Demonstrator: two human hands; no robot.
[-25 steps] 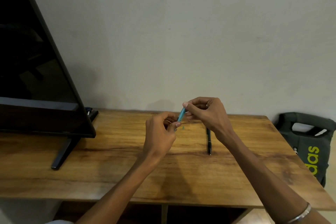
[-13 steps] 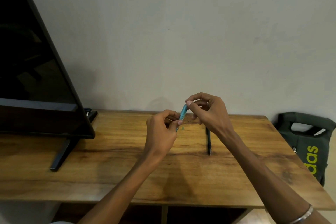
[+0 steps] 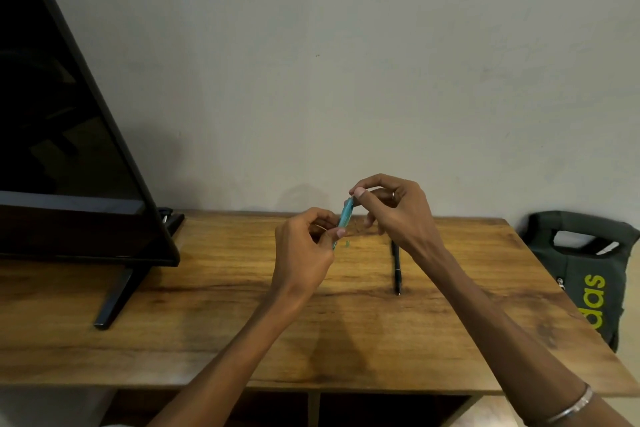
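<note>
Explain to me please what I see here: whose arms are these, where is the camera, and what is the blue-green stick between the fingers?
No machine here: these are a person's two bare arms, filmed by a wide-angle camera worn on the head, looking forward and down. The left hand pinches the lower part of a slim teal pen, the right hand its top end, above a wooden table. On the table lies a black pen, and a dark television stands at the left. A dark green bag sits beyond the table's right edge.
</note>
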